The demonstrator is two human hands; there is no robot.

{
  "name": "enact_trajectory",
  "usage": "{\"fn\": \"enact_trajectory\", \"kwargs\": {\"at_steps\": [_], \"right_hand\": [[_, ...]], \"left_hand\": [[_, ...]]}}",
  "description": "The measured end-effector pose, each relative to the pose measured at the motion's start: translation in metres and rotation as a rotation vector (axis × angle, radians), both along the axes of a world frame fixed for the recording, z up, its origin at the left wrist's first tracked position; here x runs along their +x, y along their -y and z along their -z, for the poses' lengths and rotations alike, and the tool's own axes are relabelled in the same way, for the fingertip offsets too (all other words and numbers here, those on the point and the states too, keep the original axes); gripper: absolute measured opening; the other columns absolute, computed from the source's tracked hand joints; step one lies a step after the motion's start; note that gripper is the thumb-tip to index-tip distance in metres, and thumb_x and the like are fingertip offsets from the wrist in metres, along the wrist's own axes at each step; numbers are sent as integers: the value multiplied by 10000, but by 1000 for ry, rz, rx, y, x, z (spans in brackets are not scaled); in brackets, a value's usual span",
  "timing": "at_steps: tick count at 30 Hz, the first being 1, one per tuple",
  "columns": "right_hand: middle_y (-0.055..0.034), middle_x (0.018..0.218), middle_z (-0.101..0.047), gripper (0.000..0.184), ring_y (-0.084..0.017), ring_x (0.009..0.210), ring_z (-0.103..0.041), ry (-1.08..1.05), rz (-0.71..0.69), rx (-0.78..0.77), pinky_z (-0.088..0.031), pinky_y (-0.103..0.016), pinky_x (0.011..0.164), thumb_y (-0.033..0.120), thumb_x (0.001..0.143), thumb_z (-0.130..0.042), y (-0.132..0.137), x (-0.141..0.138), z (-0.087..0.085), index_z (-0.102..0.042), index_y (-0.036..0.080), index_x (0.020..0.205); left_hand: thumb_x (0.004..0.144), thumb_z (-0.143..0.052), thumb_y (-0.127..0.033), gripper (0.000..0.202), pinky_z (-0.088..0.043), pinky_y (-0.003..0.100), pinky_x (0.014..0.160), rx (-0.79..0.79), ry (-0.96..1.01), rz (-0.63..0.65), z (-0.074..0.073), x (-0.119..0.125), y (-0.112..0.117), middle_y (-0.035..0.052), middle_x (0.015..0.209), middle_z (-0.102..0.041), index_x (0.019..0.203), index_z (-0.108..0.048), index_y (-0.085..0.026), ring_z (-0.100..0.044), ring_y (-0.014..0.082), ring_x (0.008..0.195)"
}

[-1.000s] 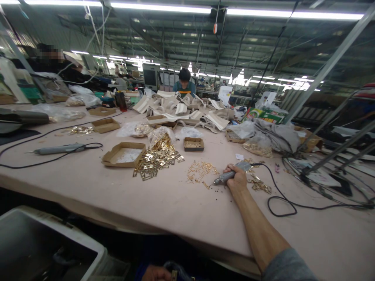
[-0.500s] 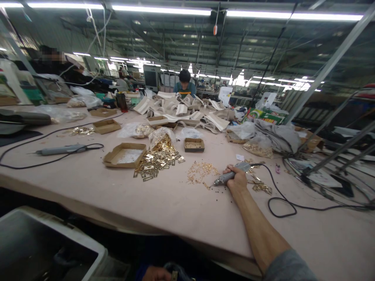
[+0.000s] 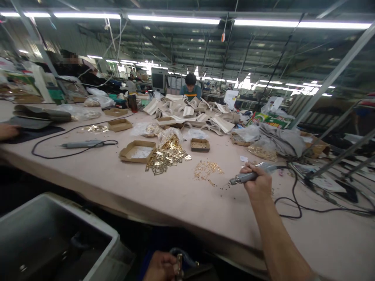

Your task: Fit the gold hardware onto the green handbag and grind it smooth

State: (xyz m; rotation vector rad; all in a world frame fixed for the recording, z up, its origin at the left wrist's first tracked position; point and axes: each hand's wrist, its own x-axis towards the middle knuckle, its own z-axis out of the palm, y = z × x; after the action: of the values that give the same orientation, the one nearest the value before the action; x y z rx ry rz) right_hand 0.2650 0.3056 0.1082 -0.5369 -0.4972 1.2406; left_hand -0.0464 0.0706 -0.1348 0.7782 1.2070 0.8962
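My right hand (image 3: 258,182) is wrapped around a grey corded electric screwdriver (image 3: 244,177), its tip pointing left just above the pink table (image 3: 164,195). A scatter of small gold screws (image 3: 207,170) lies just left of the tip. My left hand (image 3: 161,267) is below the table edge at the bottom of the frame, fingers closed on a small gold metal piece (image 3: 179,262) against something dark in my lap. A heap of gold buckle plates (image 3: 166,155) spills from a clear bag farther left.
A flat cardboard tray (image 3: 137,151), a small box of screws (image 3: 200,145), a second screwdriver with its cord (image 3: 82,144), and beige straps (image 3: 190,113) lie on the table. A grey bin (image 3: 55,238) stands lower left. A person sits across the table; another's hand (image 3: 7,130) shows at far left.
The camera has tilted down and shifted, so the scene sits lower right. My right hand has lifted the screwdriver slightly. My left hand with the gold piece shows more fully.
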Motion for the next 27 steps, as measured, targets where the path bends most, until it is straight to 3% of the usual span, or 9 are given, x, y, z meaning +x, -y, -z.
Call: {"fn": "enact_trajectory", "kwargs": {"at_steps": [2,5,9,12,17,27], "right_hand": [[43,753,-477,317,-48,597,-464,17,-58,34,-478,-151,549,15,602,-694,36,-7,-10,-548,148,851],[11,797,-492,280,-52,619,-446,58,-101,38,-477,-167,563,8,622,-672,95,-29,-10,-594,123,866],[-2,769,-506,243,-86,636,-455,180,-71,-68,-463,-200,553,60,672,-693,169,-72,15,-639,139,895],[3,749,-526,238,-105,628,-484,270,-76,-112,-452,-244,564,83,696,-735,209,-104,41,-641,164,899],[-6,752,-559,250,-144,627,-539,388,-20,-42,-445,-300,559,117,732,-781,233,-136,71,-644,169,935],[-8,791,-583,233,-145,620,-568,523,-32,18,-464,-324,594,136,782,-760,239,-152,81,-628,184,968]], "left_hand": [[608,-814,-506,414,-312,234,400,6,1,-74,-21,7,7,129,592,-721,610,-752,-96,-488,111,400],[569,-809,-381,314,-307,217,356,-40,39,-156,-48,15,14,148,589,-719,554,-708,-84,-489,101,368],[570,-811,-344,276,-367,210,368,-112,37,-208,-58,21,23,90,514,-671,597,-715,-86,-526,110,382],[615,-781,-323,250,-371,206,368,-113,23,-221,-62,24,32,56,453,-621,621,-727,-79,-509,103,366],[651,-747,-269,191,-384,200,376,-87,2,-222,-71,26,37,55,474,-638,654,-730,-79,-509,97,369],[684,-729,-256,172,-395,207,394,-52,-48,-206,-80,29,41,33,446,-615,652,-734,-87,-516,105,377]]}}
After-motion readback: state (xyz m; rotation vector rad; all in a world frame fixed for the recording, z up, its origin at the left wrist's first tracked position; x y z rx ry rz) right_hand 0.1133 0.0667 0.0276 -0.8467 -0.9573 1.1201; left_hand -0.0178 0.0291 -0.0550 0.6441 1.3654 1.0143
